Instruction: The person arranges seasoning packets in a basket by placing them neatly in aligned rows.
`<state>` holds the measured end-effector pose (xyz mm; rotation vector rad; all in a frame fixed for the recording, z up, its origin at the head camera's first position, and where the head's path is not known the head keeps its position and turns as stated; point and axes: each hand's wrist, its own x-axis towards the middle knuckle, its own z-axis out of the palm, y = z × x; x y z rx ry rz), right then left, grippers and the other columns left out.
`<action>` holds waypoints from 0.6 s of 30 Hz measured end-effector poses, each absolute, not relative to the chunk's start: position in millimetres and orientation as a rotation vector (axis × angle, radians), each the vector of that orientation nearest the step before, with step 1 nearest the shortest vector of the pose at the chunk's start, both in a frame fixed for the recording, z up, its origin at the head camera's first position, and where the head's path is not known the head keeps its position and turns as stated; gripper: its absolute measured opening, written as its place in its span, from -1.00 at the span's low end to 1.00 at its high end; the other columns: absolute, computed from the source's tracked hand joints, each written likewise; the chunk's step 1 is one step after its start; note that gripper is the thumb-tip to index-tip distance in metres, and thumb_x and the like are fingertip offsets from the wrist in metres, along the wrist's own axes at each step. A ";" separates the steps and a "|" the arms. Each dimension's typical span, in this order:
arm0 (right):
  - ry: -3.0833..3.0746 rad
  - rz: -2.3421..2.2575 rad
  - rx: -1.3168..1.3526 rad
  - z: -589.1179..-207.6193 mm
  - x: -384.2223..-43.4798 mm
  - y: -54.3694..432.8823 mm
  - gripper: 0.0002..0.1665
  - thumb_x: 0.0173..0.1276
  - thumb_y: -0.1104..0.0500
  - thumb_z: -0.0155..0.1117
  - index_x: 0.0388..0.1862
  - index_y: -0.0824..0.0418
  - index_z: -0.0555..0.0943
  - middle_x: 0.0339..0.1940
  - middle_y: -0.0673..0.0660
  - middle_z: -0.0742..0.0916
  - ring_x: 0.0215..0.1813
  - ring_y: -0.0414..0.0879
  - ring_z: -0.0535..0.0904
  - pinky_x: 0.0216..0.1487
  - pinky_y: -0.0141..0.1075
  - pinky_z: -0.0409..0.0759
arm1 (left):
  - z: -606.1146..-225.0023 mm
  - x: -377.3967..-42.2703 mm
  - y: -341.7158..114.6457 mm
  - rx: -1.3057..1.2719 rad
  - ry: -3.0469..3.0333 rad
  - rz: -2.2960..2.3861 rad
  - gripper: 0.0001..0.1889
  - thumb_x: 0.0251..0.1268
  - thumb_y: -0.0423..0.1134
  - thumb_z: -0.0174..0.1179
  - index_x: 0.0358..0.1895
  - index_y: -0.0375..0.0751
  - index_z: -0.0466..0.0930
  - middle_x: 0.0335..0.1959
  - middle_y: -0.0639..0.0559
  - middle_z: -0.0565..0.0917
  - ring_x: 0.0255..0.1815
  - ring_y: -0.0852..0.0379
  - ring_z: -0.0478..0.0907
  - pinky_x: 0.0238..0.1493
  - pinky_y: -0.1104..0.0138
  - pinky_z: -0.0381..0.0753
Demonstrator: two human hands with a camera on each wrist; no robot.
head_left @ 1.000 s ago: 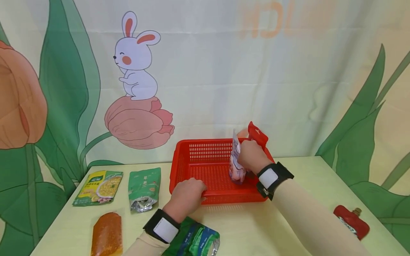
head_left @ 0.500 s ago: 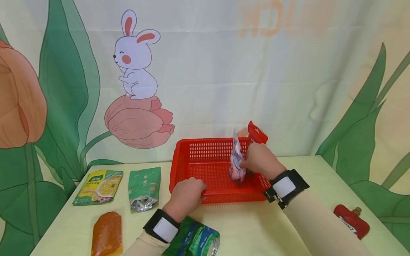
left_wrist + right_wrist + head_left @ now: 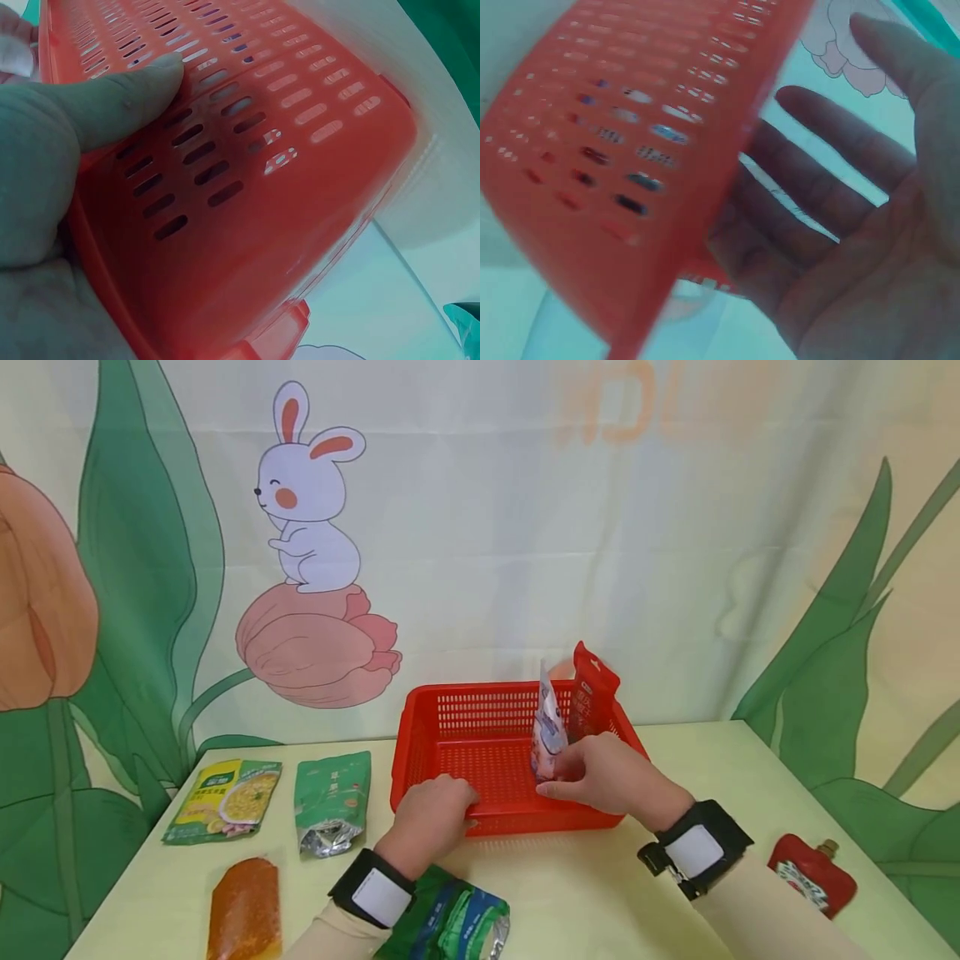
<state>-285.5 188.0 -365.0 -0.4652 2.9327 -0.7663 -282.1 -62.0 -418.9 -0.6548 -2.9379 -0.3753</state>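
A red plastic basket (image 3: pixel 480 768) with slotted walls stands toward the back of the table. My left hand (image 3: pixel 435 818) grips its near rim; in the left wrist view the thumb (image 3: pixel 127 97) presses the outer wall while the other fingers go over the edge. Inside, at the right end, a pink-and-white pouch (image 3: pixel 550 735) and a red packet (image 3: pixel 591 693) stand upright side by side. My right hand (image 3: pixel 615 781) is over the basket's near right edge, close in front of these two. The right wrist view shows its fingers (image 3: pixel 840 142) apart and the palm bare.
Left of the basket lie a yellow-green soup packet (image 3: pixel 225 800), a green pouch (image 3: pixel 333 802) and a clear bag of orange-brown sauce (image 3: pixel 243 906). A green-blue packet (image 3: pixel 450 918) is partly beneath my left forearm. A red spouted pouch (image 3: pixel 813 872) lies at the right. A printed curtain (image 3: pixel 480 527) hangs behind.
My right hand has let go of the packets and drawn back toward the basket's near edge, leaving both standing. The left hand keeps its hold; the head view has shifted slightly.
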 end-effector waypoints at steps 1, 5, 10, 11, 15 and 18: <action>2.926 -0.762 -0.477 -367.4 -283.3 188.5 -0.59 0.17 -0.10 0.60 -0.02 -0.01 0.83 -0.28 -0.07 0.80 -0.08 -0.08 0.61 -0.24 -0.32 0.71 | -418.8 -282.2 -62.1 -0.649 -2.942 -0.377 -0.76 0.04 -0.18 0.58 -0.18 -0.07 0.84 -0.37 0.02 0.81 -0.47 0.13 0.58 -0.18 0.10 0.78; 2.911 -0.745 -0.501 -378.5 -277.6 192.3 -0.47 0.11 -0.11 0.63 0.07 -0.01 0.80 -0.20 -0.10 0.81 -0.03 -0.13 0.59 -0.12 -0.31 0.74 | -418.2 -281.5 -61.8 -0.638 -2.948 -0.377 -0.75 0.04 -0.18 0.58 -0.18 -0.07 0.84 -0.38 0.02 0.81 -0.48 0.13 0.58 -0.17 0.10 0.78; 2.938 -0.678 -0.566 -393.1 -277.4 199.4 -0.61 0.08 -0.11 0.65 -0.12 -0.02 0.84 -0.39 -0.19 0.77 -0.26 -0.19 0.60 -0.17 -0.34 0.65 | -417.1 -279.9 -61.9 -0.638 -2.953 -0.382 -0.74 0.04 -0.18 0.58 -0.17 -0.08 0.84 -0.36 0.02 0.81 -0.47 0.12 0.59 -0.13 0.09 0.78; 2.946 -0.661 -0.584 -396.2 -278.1 200.8 -0.64 0.09 -0.10 0.65 -0.15 -0.01 0.84 -0.42 -0.19 0.76 -0.30 -0.20 0.59 -0.17 -0.34 0.64 | -416.8 -279.7 -62.2 -0.638 -2.953 -0.381 -0.75 0.05 -0.18 0.58 -0.17 -0.08 0.84 -0.36 0.02 0.82 -0.47 0.13 0.59 -0.12 0.09 0.78; 3.000 -0.589 -0.651 -409.0 -282.1 204.9 -0.73 0.13 -0.01 0.64 -0.22 0.03 0.83 -0.45 -0.17 0.74 -0.34 -0.22 0.56 -0.14 -0.33 0.66 | -416.1 -279.5 -63.4 -0.633 -2.953 -0.371 -0.74 0.04 -0.18 0.58 -0.16 -0.07 0.84 -0.35 0.03 0.82 -0.47 0.13 0.60 -0.09 0.08 0.78; 3.076 -0.477 -0.729 -417.3 -284.8 206.5 -0.77 0.15 -0.01 0.62 -0.27 0.03 0.80 -0.46 -0.17 0.72 -0.36 -0.25 0.53 -0.14 -0.33 0.66 | -415.5 -279.8 -63.5 -0.633 -2.953 -0.370 -0.73 0.04 -0.18 0.58 -0.15 -0.07 0.84 -0.34 0.03 0.82 -0.47 0.13 0.61 -0.08 0.08 0.79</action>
